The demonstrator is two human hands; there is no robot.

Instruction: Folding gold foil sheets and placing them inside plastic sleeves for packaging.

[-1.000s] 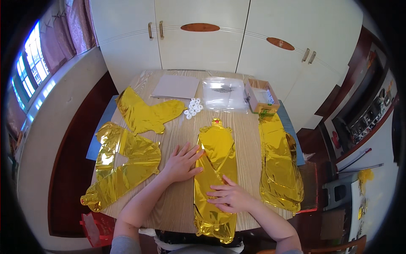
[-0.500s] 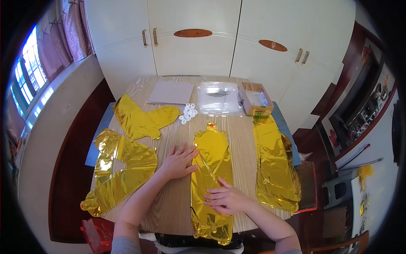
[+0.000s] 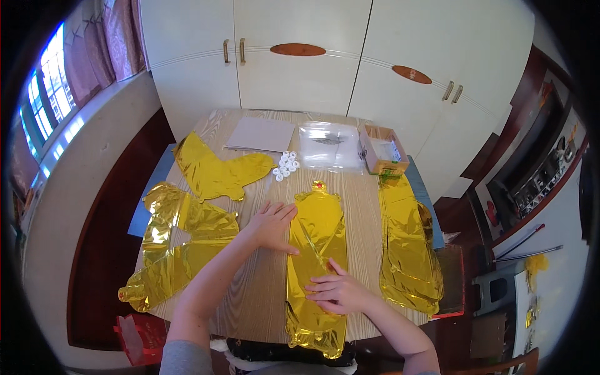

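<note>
A gold foil balloon (image 3: 317, 244), flat and folded into a long strip, lies lengthwise on the wood-grain table (image 3: 262, 300) before me. My left hand (image 3: 275, 226) rests at its upper left edge, fingers stretched out, partly on the table. On the lower half of the foil, my right hand (image 3: 335, 292) lies with its fingers spread. A diagonal crease runs across the foil between the hands. Two more flat gold foil balloons, an upper one (image 3: 219, 172) and a lower one (image 3: 187, 256), lie to the left. Another gold foil balloon (image 3: 409, 250) lies along the right edge.
Behind the folded foil are several small white rolls (image 3: 286, 165), a grey-white sheet stack (image 3: 261, 134), clear plastic bags (image 3: 330, 147) and an open cardboard box (image 3: 383, 150). White cabinets (image 3: 300, 75) stand behind the table. A red bag (image 3: 140, 340) sits below the left edge.
My left hand has shifted slightly up along the foil's left edge. My right hand stays on the foil's lower half. The whole view has shifted a little.
</note>
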